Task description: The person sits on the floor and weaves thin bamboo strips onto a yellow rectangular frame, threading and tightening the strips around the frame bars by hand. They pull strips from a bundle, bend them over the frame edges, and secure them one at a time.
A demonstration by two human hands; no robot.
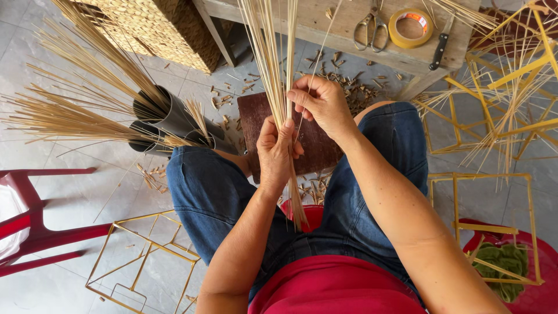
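Pale straw-yellow sticks (pixel 273 64) up at twelve o'clock, blue denim jeans (pixel 209 192), red shirt (pixel 334 288) at six. Yellow tape (pixel 410 28) at one, black tubes (pixel 168 119) at ten, red stool (pixel 35 227) at eight, yellow frames (pixel 494 227) at four.

scissors (pixel 369 28), yellow tape roll (pixel 411 27), knife (pixel 439 51), black tubes (pixel 168 119), red stool (pixel 35 224)

I'm looking down into a small craft workshop on a tiled floor (pixel 70 192): black tubes (pixel 168 116) stuffed with thin sticks, yellow stick frames (pixel 145 256), offcuts strewn about, and scissors (pixel 367 26), tape roll (pixel 411 27) and knife (pixel 439 51) along the wooden bench's (pixel 325 26) edge.
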